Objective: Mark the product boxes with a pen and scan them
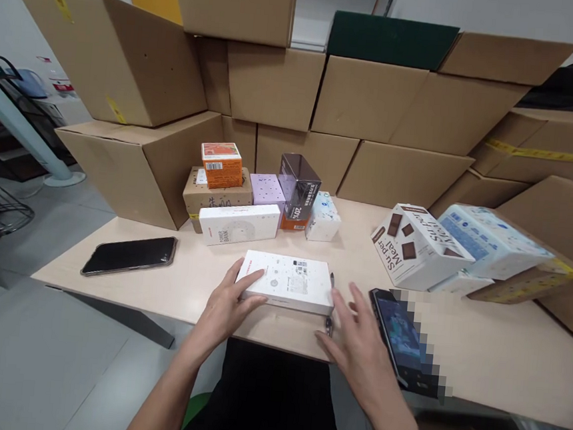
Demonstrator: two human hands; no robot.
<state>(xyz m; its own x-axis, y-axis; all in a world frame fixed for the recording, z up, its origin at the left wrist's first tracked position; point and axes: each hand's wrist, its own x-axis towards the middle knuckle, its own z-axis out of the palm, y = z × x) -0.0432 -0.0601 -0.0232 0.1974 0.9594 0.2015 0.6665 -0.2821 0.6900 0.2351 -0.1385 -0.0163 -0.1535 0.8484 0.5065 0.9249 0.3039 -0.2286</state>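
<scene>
The white box lies flat on the pale table, near the front edge, directly before the person. The left hand is closed around its left end, with one finger over the top; the right hand is apart from the left, its fingers spread beside the right end, and whether it touches there one cannot tell. Thin dark pieces show in the narrow gap there. Just behind, a power bank box stands on its long side and blocks partly the brown box, which carries an orange box. Next to these stand a purple box, a dark box and a white-blue box. A black phone lies at left; a handheld device, partly blurred, lies close to the right hand. Farther right, a chocolate-pictured box rests beside a light blue box. Large cartons are stacked as a wall behind. These containers look closed, so their contents are hidden.
</scene>
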